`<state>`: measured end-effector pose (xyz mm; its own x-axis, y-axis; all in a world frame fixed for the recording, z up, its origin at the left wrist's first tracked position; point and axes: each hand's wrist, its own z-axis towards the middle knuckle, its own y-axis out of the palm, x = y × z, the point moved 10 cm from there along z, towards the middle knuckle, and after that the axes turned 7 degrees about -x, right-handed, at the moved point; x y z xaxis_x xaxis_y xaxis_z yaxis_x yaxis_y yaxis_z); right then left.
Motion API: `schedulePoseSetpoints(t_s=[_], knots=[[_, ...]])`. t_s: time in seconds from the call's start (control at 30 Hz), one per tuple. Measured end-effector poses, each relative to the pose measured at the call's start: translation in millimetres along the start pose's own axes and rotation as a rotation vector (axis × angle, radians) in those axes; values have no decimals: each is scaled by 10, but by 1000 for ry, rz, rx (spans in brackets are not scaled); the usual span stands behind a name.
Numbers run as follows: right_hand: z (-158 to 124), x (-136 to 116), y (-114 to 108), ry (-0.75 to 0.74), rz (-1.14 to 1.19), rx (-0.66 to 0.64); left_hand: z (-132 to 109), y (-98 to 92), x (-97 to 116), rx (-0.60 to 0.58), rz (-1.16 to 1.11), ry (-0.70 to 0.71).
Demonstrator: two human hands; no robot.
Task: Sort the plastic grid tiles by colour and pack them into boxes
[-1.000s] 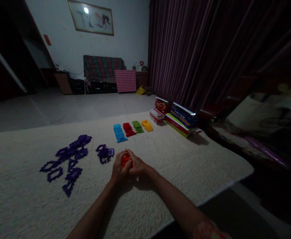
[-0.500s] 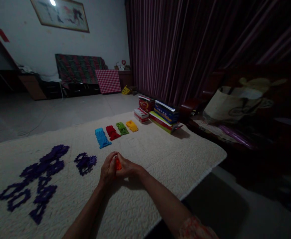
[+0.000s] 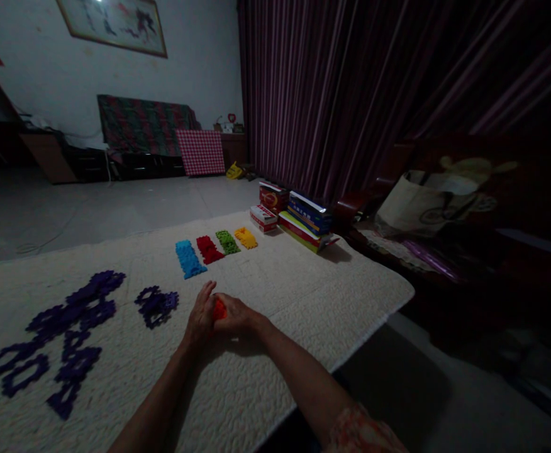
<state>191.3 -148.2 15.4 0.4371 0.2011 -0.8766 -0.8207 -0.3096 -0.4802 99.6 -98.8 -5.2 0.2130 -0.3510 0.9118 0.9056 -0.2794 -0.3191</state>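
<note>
My right hand (image 3: 236,314) is curled around a small bunch of orange notched plastic pieces (image 3: 219,309). Against their left side presses my left hand (image 3: 200,319), its fingers fairly straight and tipped upward. Both hands partly cover the pieces, so their number is hidden. Just left of my hands lies a small heap of purple notched pieces (image 3: 156,306). Farther left, a larger spread of purple pieces (image 3: 80,314) covers part of the quilted cover. Beyond my hands, blue pieces (image 3: 189,258), red pieces (image 3: 209,250), green pieces (image 3: 228,242) and yellow pieces (image 3: 246,238) lie in a row of separate groups.
Cardboard boxes, including a blue box (image 3: 309,212) and a white-red box (image 3: 263,218), stand at the far right of the cream quilted cover (image 3: 304,296). A chair with a canvas bag (image 3: 410,204) is to the right. Purple curtains (image 3: 304,94) hang behind.
My left hand's fingers have straightened and lifted away from the right fingers they were folded against. The orange pieces remain between my hands. The whole view has shifted slightly.
</note>
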Motion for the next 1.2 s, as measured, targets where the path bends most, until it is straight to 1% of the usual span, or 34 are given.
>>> schedulePoseSetpoints(t_s=[0.07, 0.13, 0.23, 0.37, 0.47, 0.53, 0.7, 0.83, 0.9, 1.03, 1.13, 1.2], knots=[[21, 53, -15, -27, -31, 69, -19, -25, -33, 34, 17, -35], [19, 101, -69, -68, -90, 185, -53, -11, -71, 47, 24, -72], [-10, 163, -68, -112, -172, 277, -107, 63, -60, 24, 23, -68], [-97, 153, 14, -135, -257, 297, -159, 86, 61, 24, 133, -24], [-170, 97, 61, -148, -298, 288, -178, 112, 158, -14, 228, -6], [-200, 80, 71, -146, -302, 276, -188, 129, 201, -36, 252, 3], [-201, 72, 62, -183, -264, 250, -196, 103, 190, -21, 235, 4], [-187, 110, 55, -203, -234, 271, -200, 83, 136, -23, 132, 0], [-190, 114, 69, -216, -237, 276, -202, 75, 136, -19, 117, 4], [-222, 92, 50, -221, -235, 313, -186, 83, 159, -6, 159, 16], [-251, 29, 33, -240, -235, 349, -182, 96, 178, 7, 206, 18], [-260, -22, 61, -257, -246, 350, -209, 85, 210, 28, 245, 20]])
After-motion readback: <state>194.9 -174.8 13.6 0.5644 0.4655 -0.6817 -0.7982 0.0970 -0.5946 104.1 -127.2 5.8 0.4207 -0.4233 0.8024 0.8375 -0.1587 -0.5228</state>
